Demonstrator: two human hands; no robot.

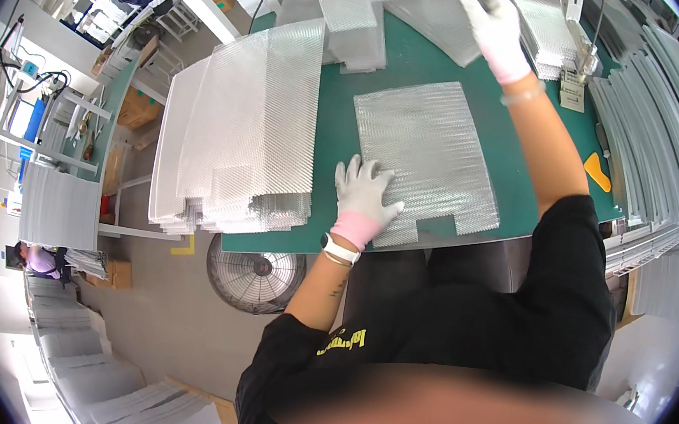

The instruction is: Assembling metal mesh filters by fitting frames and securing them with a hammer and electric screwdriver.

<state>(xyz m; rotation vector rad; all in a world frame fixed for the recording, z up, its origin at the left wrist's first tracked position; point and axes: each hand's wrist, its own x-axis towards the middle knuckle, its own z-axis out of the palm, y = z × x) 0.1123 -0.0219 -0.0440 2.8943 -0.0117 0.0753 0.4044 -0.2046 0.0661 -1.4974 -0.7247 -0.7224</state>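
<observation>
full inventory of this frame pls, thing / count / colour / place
Table: one, green top, centre.
Flat mesh sheet: one, silvery, on the table before the person.
Tall sheet stack: one, silvery, table's left end.
Loose sheets: several, silvery, far side of the table.
Long strips: many, pale grey, right side.
Orange tool: one, near the table's right edge.
Fan: one, grey, on the floor below the table.
Left hand: white-and-pink glove, flat on the mesh sheet's near corner.
Right hand: same glove, on the loose sheets.
</observation>
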